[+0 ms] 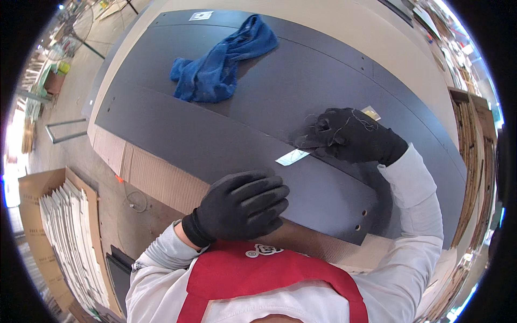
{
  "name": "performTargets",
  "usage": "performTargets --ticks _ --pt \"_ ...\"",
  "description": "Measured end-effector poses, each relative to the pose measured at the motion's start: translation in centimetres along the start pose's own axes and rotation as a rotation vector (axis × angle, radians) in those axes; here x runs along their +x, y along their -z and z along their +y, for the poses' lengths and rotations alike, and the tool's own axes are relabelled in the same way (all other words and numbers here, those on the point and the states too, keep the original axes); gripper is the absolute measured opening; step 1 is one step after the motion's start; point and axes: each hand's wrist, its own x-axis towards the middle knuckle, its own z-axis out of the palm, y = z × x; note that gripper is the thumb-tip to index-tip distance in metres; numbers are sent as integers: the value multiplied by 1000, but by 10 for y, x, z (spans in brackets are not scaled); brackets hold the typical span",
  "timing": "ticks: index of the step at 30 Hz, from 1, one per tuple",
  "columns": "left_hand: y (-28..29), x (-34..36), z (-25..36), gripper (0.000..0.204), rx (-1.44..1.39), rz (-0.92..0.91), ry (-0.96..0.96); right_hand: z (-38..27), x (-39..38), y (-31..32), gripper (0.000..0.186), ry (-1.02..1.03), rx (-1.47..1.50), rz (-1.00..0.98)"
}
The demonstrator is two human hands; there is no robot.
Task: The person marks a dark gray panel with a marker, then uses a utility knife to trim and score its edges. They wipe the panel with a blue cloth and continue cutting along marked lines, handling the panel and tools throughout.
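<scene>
My left hand (245,205), in a black glove, is over the near edge of a dark grey panel (177,134); its fingers are stretched out and it holds nothing. My right hand (344,134), also gloved in black, has curled fingers low over the panel. A pale flat strip (292,156) shows at its fingertips; I cannot tell whether it is gripped or lies on the surface. Behind the knuckles a small yellow piece (371,113) peeks out, mostly hidden. Loose threads hang on this glove. Farther off, a crumpled blue cloth (215,70) rests on the panels.
The narrower panel lies on a larger dark one (323,70), which has a white label (201,16) at its far edge. Cardboard (156,167) lies beneath. At the left stands an open carton (67,231) of white sheets; stacked boards (466,161) stand at the right.
</scene>
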Motion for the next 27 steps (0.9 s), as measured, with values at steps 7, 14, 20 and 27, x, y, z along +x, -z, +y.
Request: performTargets --ticks 7,14,20,27 --pt "0 -4 -7 19 -133 -35 58 16 91 -21 22 186 -209 74" --pt "0 -15 -9 27 -85 -44 10 22 143 -21 19 -87 -114 -77" --pt "29 -47 -35 26 -70 52 215 1 103 -8 18 84 -143 -66" --pt "27 -53 -50 25 -161 92 152 -2 206 -20 22 -88 -98 -98"
